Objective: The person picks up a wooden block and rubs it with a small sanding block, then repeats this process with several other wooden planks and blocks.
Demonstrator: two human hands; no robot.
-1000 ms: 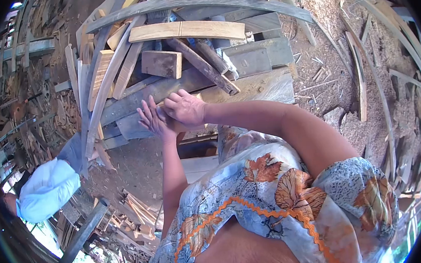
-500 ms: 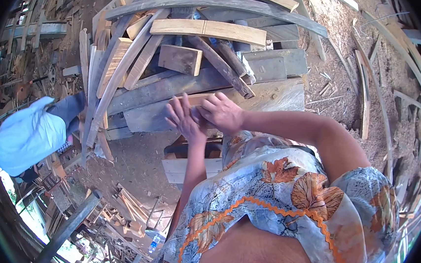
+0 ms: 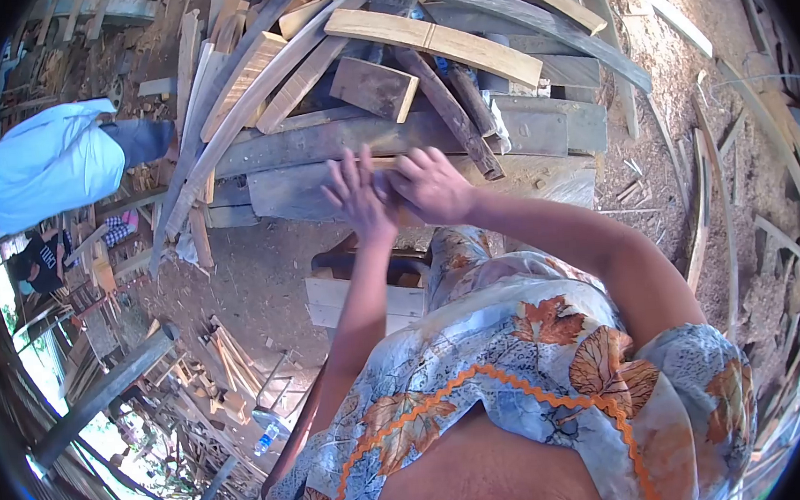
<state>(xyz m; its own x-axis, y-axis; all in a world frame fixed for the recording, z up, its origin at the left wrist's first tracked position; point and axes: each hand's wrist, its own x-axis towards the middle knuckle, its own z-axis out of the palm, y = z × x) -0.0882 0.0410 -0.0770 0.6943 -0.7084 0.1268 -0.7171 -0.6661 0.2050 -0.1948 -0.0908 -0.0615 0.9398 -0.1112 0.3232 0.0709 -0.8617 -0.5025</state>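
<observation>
Both hands meet at the near edge of a grey plank bench (image 3: 292,194). My left hand (image 3: 360,197) has its fingers spread, pointing away from me, its thumb side close against the other hand. Curled over, my right hand (image 3: 433,187) has its fingers bent round something dark and small between the hands, too hidden to name. A strip of light brown wood (image 3: 382,163) shows just behind the fingers. Beyond lie a short dark block (image 3: 374,87), a long pale curved piece (image 3: 435,40) and a dark narrow stick (image 3: 450,114).
A person in a light blue shirt (image 3: 53,166) bends at the left. Long curved boards (image 3: 493,3) lie across the pile. Below the bench stands a white-sided box (image 3: 348,301). Wood strips and chips cover the ground at the right. A metal bar (image 3: 106,395) crosses the lower left.
The view has shifted, so the bench and pile appear higher and further right. The hands stay close together. At the left, the other person appears higher, and a dark shirt shows below them.
</observation>
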